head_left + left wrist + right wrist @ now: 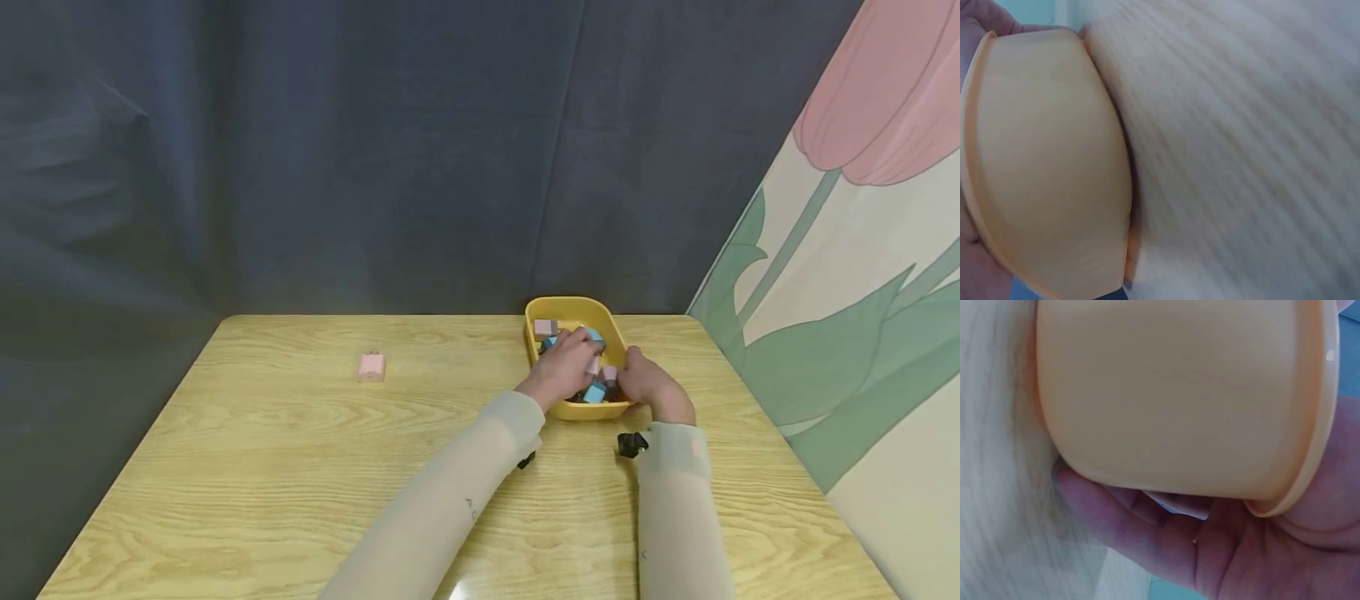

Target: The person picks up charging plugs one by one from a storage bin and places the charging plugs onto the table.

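A yellow bin [566,305] stands near the table's back edge, holding several small pink, blue and dark block-like pieces, among them a blue one [595,392]. My left hand [564,367] reaches over the rim into the bin, its fingers bent down among these pieces; its fingertips are hidden. The right hand [651,385] holds the bin by its right side. In the right wrist view, fingers [1141,544] of that hand wrap along the bin's outer wall [1172,400]. The left wrist view shows the bin's near wall [1054,156], with part of the left hand behind the rim.
A pink plug charger [371,367] with its prongs pointing back lies on the wooden table [300,467], left of the bin. A dark curtain [375,167] hangs behind the table. To the right stands a wall with a painted tulip [885,100].
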A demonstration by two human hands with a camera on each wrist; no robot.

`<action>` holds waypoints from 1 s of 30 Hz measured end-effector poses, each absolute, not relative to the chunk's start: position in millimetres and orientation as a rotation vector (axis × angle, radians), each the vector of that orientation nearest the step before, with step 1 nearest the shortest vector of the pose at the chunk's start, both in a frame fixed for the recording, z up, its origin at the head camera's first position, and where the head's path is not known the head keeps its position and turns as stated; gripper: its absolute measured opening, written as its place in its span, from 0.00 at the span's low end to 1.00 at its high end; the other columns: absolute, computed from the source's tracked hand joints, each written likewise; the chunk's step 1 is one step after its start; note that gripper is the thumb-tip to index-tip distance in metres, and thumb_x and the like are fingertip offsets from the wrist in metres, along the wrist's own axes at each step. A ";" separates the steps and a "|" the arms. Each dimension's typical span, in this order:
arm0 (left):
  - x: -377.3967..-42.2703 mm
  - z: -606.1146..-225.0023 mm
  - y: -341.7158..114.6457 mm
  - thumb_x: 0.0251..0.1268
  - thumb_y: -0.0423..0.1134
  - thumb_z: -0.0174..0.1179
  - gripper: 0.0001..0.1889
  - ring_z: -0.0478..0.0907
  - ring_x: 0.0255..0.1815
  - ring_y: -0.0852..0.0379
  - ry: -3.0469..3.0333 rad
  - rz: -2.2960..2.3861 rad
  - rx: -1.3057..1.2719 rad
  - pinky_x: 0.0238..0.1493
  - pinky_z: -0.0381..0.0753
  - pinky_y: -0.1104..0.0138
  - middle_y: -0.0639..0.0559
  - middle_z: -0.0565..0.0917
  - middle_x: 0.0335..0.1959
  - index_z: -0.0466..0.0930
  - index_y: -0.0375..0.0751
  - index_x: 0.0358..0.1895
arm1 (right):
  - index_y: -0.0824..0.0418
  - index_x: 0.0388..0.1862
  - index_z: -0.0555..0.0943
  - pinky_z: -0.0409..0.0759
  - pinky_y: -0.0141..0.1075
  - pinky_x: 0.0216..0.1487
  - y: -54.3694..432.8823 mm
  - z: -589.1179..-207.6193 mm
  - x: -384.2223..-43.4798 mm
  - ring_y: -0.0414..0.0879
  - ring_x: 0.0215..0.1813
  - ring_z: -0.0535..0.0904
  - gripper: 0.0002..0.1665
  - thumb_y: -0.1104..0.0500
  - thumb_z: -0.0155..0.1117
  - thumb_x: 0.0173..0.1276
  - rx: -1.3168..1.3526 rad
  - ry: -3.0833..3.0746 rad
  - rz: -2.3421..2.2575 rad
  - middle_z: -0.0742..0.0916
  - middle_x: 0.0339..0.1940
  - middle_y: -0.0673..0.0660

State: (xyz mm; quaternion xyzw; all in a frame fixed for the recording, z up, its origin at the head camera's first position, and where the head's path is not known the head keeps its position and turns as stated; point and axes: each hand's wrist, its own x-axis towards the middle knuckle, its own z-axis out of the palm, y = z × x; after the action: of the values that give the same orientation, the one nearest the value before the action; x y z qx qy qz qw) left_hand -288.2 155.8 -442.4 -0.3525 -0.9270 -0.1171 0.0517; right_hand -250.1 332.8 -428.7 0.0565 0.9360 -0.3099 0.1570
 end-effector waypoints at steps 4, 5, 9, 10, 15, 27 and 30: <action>-290.4 -435.5 146.4 0.78 0.47 0.68 0.25 0.76 0.72 0.55 -2.790 -0.432 -1.059 0.76 0.79 0.68 0.56 0.79 0.71 0.80 0.53 0.74 | 0.78 0.73 0.58 0.91 0.43 0.40 332.2 -428.4 -250.9 0.55 0.42 0.84 0.27 0.57 0.41 0.89 0.161 2.673 -0.897 0.78 0.52 0.73; -290.5 -433.4 143.6 0.78 0.47 0.68 0.25 0.76 0.72 0.55 -2.788 -0.445 -1.050 0.76 0.79 0.68 0.56 0.79 0.71 0.80 0.53 0.75 | 0.78 0.72 0.58 0.91 0.43 0.40 332.4 -428.4 -250.8 0.55 0.42 0.83 0.27 0.58 0.41 0.89 0.162 2.670 -0.896 0.78 0.51 0.72; -290.0 -425.3 132.1 0.78 0.47 0.68 0.27 0.75 0.73 0.55 -2.796 -0.464 -1.019 0.77 0.78 0.68 0.57 0.79 0.72 0.78 0.54 0.77 | 0.76 0.72 0.59 0.90 0.43 0.41 333.1 -427.8 -249.5 0.55 0.43 0.83 0.25 0.59 0.41 0.87 0.177 2.660 -0.895 0.78 0.49 0.71; -289.8 -423.5 129.1 0.78 0.47 0.68 0.27 0.75 0.73 0.56 -2.799 -0.465 -1.013 0.78 0.77 0.68 0.57 0.79 0.72 0.78 0.54 0.77 | 0.76 0.72 0.59 0.90 0.42 0.42 333.2 -427.6 -249.2 0.55 0.43 0.83 0.25 0.59 0.41 0.87 0.182 2.656 -0.894 0.78 0.49 0.70; -292.0 -416.1 114.0 0.78 0.47 0.68 0.28 0.75 0.75 0.55 -2.790 -0.445 -1.003 0.79 0.77 0.67 0.57 0.78 0.72 0.78 0.54 0.77 | 0.76 0.71 0.59 0.90 0.42 0.41 335.5 -427.9 -249.4 0.55 0.42 0.83 0.25 0.60 0.40 0.86 0.175 2.667 -0.886 0.78 0.50 0.71; -295.5 -407.2 62.6 0.73 0.42 0.74 0.27 0.78 0.69 0.53 -2.797 -0.357 -0.965 0.73 0.82 0.65 0.53 0.82 0.68 0.82 0.50 0.73 | 0.78 0.73 0.57 0.91 0.43 0.43 342.3 -428.1 -251.2 0.57 0.46 0.82 0.26 0.58 0.39 0.89 0.193 2.663 -0.869 0.77 0.52 0.72; -296.2 -406.0 47.5 0.72 0.41 0.74 0.25 0.80 0.67 0.52 -2.815 -0.351 -0.936 0.72 0.83 0.63 0.52 0.84 0.66 0.83 0.48 0.71 | 0.78 0.74 0.56 0.91 0.43 0.42 343.8 -428.6 -250.1 0.57 0.45 0.82 0.27 0.59 0.38 0.90 0.190 2.668 -0.870 0.77 0.54 0.73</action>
State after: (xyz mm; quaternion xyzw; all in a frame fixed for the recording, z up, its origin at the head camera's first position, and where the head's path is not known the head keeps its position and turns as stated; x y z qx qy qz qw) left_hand -296.2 47.5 -406.0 -0.3124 -0.9395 -0.1173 0.0773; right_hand -250.1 343.8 -428.6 0.0666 0.9358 -0.3052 0.1636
